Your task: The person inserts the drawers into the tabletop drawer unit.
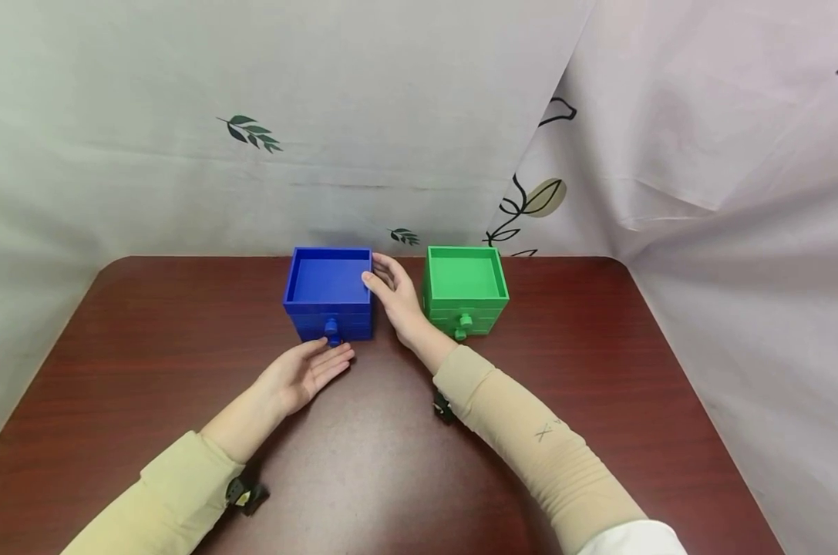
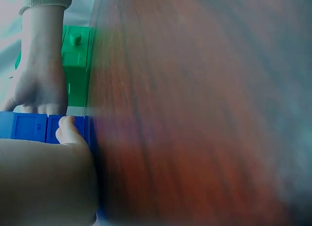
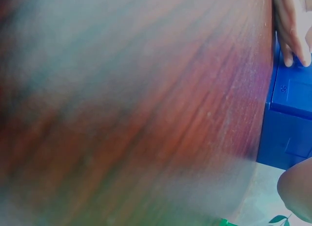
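A small blue drawer box with a shallow tray top stands near the table's back edge, two knobs on its front. Low at that front, my left hand is held out palm partly up, thumb and fingertips spread around the lower knob. In the right wrist view, these fingertips are right at the drawer front. My right hand holds the box's right side, thumb over the tray rim and fingers along the outer wall. The box hides some of its fingertips in the left wrist view.
Right of my right hand stands a matching green drawer box, close to my wrist. Both boxes sit on a dark red-brown wooden table. A pale cloth with leaf prints hangs behind the table.
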{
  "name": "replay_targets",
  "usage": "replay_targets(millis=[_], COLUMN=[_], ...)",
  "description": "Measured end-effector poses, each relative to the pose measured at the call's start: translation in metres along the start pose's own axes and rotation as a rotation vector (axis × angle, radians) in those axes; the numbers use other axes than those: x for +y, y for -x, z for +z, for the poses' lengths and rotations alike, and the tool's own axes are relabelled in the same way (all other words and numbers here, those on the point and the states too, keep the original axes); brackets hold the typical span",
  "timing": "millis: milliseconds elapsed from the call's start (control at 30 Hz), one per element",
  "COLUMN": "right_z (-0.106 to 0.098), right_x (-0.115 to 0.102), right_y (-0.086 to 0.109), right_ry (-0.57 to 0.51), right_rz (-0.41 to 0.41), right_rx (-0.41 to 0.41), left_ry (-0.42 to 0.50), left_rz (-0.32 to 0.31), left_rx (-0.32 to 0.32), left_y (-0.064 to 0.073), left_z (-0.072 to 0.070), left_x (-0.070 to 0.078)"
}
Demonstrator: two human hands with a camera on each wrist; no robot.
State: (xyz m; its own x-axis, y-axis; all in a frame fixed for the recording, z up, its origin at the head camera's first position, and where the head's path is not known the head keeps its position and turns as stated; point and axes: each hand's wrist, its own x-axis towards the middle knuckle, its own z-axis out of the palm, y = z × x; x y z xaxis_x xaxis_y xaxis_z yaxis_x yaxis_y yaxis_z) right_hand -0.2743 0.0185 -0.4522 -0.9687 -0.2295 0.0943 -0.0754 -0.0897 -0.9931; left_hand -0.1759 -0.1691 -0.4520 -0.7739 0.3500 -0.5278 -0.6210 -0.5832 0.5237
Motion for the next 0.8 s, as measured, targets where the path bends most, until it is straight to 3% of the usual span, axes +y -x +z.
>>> replay_targets(millis=[433,567,800], right_z=[-0.005,-0.007,-0.012], right_x=[-0.002,-0.005,-0.012], right_y=[0.002,0.003,0.007], right_ry=[-0.083,-0.123,-0.16], right_rz=[0.048,0.057,-0.018], right_rx=[0.022,0.023,0.011], left_ry=[-0.038,0.005,0.047], left_rz=[0.017,0.025,0.055], left_rx=[-0.009,-0.035,-0.057], left_y=[0.006,0.012,0.026], left_z=[-0.013,-0.021,-0.032], left_x=[0.004,0.007,0.018])
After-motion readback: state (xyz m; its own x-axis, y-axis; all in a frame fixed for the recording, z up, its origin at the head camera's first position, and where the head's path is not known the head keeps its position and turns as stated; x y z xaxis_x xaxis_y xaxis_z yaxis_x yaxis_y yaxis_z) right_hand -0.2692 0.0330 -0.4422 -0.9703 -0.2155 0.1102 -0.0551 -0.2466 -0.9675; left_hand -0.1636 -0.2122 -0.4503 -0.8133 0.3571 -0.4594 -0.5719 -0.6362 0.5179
